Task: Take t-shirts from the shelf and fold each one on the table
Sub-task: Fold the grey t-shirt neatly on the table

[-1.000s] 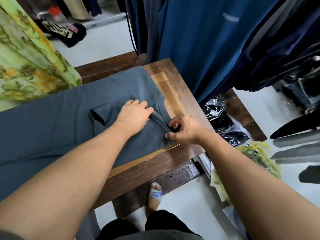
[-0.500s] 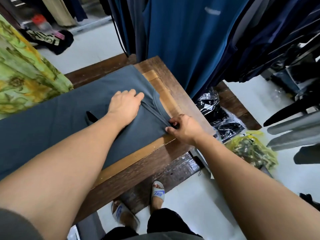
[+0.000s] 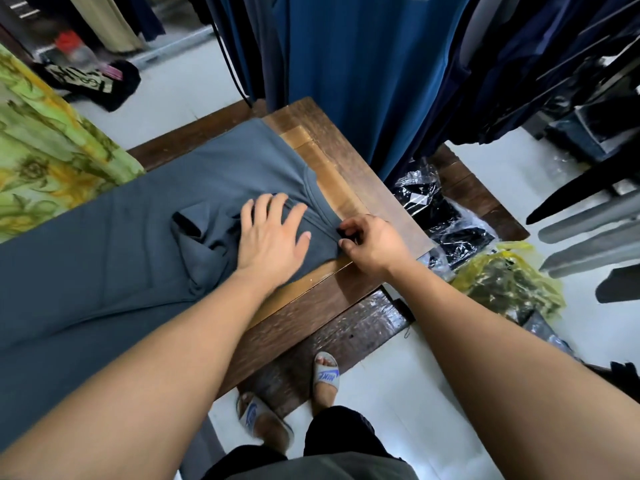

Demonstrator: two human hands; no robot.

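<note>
A grey-blue t-shirt (image 3: pixel 114 244) lies spread across the wooden table (image 3: pixel 349 168), its collar toward the table's right end. A folded-in sleeve bunches up left of my hands. My left hand (image 3: pixel 272 237) lies flat on the shirt just below the collar, fingers spread and straight. My right hand (image 3: pixel 370 244) pinches the shirt's shoulder edge at the right, near the table's light wooden strip.
Blue and dark garments (image 3: pixel 363 64) hang just behind the table's right end. Plastic-wrapped dark clothes (image 3: pixel 446 220) and a yellow bag (image 3: pixel 509 282) lie on the floor to the right. A green floral cloth (image 3: pixel 45 150) sits at left. My sandalled feet (image 3: pixel 325 375) stand by the table's front edge.
My left hand has spread its fingers and flattened on the shirt. The sleeve fold to its left is more bunched. My right hand keeps its pinch at the shoulder edge.
</note>
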